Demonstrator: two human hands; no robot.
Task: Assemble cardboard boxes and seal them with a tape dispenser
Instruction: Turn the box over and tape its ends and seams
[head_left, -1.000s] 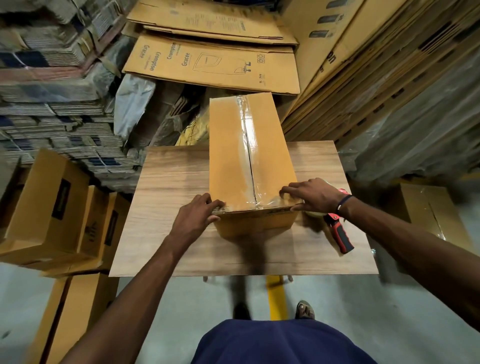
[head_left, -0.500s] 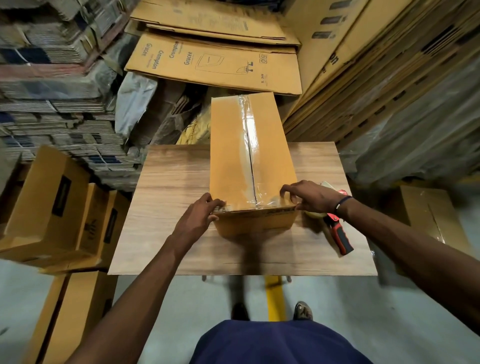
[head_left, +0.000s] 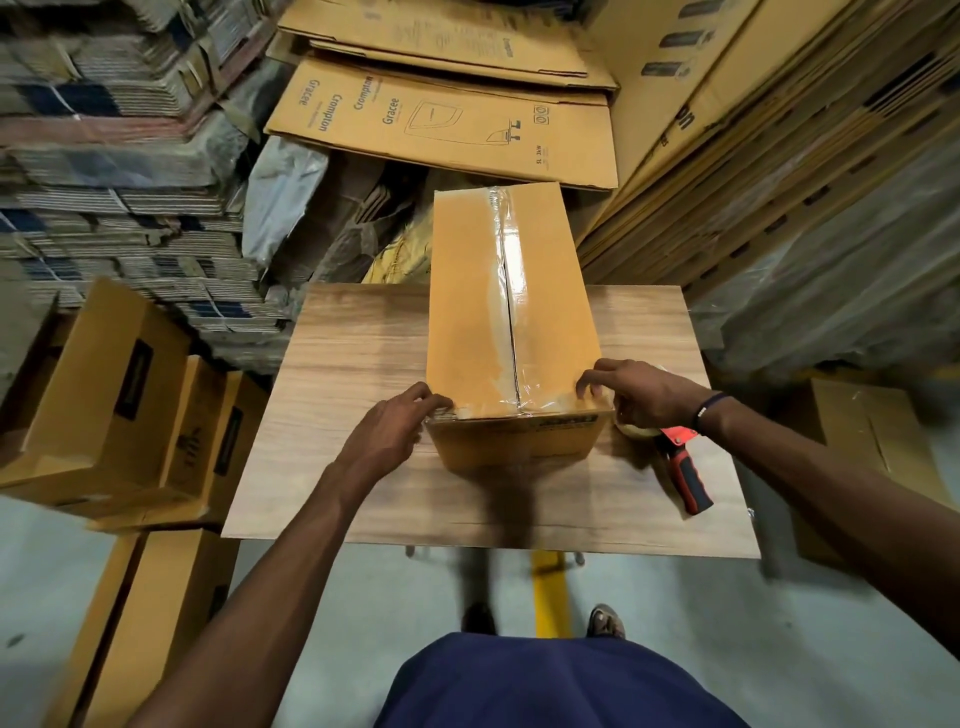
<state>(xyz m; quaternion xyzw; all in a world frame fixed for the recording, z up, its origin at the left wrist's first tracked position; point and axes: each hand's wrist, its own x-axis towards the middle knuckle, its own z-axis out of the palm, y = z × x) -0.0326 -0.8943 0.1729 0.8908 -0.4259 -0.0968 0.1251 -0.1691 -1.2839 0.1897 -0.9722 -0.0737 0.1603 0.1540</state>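
A long brown cardboard box (head_left: 467, 312) lies on the wooden table (head_left: 353, 364), its top seam covered by clear tape running away from me. My left hand (head_left: 389, 431) grips the box's near left corner, fingertips curled on the top edge. My right hand (head_left: 639, 395) grips the near right corner, fingers curled over the taped edge. The tape dispenser (head_left: 683, 470), red and black handled, lies on the table just right of the box, partly hidden under my right wrist.
Assembled boxes (head_left: 104, 395) are stacked on the floor at left, another box (head_left: 872, 431) at right. Flat cardboard sheets (head_left: 447, 119) and bundled stacks (head_left: 104, 156) crowd the space behind the table. My feet stand on grey floor with a yellow line (head_left: 548, 587).
My right hand has slid slightly right along the near top edge to the corner. The left hand stays at the left corner. The box has not moved.
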